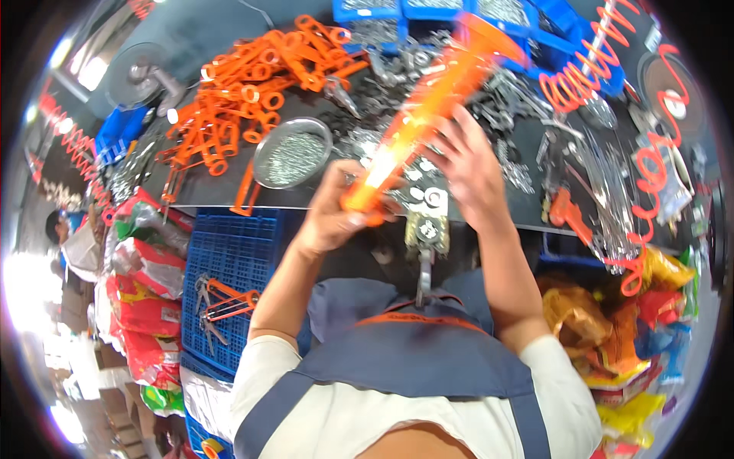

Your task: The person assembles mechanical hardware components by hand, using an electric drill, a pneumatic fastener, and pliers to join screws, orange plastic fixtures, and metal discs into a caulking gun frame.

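Observation:
My left hand (330, 208) is closed round the lower end of a long orange caulking gun frame (428, 115). The frame slants up to the right, and its wide flared end is smeared by motion. Beside its middle is my right hand (470, 168), fingers stretched out and apart; whether they touch the frame I cannot tell. Just below, a small metal clamping fixture (427, 229) stands at the bench edge with bright metal pieces on it. To the left of the frame sits a round metal bowl (331, 141) full of small silvery parts.
A heap of orange frames and handles (267, 73) covers the bench's left side. Blue bins (367, 9) of small metal parts line the back. Red coiled hoses (648, 176) hang at right, near metal rods (608, 183). A blue crate (229, 256) stands below the bench.

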{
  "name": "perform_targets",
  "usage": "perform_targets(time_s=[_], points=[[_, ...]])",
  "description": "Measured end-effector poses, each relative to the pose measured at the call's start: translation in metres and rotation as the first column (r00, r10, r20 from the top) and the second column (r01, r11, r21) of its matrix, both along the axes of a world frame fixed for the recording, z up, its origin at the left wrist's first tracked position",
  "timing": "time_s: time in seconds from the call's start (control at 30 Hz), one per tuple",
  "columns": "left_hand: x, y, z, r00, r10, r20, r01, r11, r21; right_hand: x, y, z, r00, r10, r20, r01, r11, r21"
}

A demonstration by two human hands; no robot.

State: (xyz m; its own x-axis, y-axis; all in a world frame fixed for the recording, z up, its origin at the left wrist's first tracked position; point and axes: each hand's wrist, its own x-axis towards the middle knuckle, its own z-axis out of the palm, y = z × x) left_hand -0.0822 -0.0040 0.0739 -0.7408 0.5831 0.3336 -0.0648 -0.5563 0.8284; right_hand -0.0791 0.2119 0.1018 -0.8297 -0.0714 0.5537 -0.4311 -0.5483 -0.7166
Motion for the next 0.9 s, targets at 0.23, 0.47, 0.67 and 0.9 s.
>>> perform_targets(time_s=[0.23, 0.47, 0.67, 0.9], points=[[0.015, 0.055, -0.041, 0.846, 0.121, -0.52, -0.429, 0.733, -0.527, -0.001, -0.018, -0.009, 0.942, -0.236, -0.236, 0.333, 0.726, 0.602], [0.025, 0.063, -0.081, 0.9, 0.181, -0.397, -0.418, 0.622, -0.663, 0.004, 0.009, -0.08, 0.976, -0.211, -0.047, 0.201, 0.805, 0.559], [0.024, 0.062, -0.079, 0.818, 0.14, -0.557, -0.524, 0.581, -0.623, 0.009, 0.047, -0.092, 0.916, -0.364, 0.167, 0.317, 0.914, 0.255], [0.037, 0.072, -0.114, 0.699, 0.248, -0.67, -0.642, 0.629, -0.438, -0.005, 0.104, -0.141, 0.641, -0.751, 0.161, 0.533, 0.586, 0.611]])
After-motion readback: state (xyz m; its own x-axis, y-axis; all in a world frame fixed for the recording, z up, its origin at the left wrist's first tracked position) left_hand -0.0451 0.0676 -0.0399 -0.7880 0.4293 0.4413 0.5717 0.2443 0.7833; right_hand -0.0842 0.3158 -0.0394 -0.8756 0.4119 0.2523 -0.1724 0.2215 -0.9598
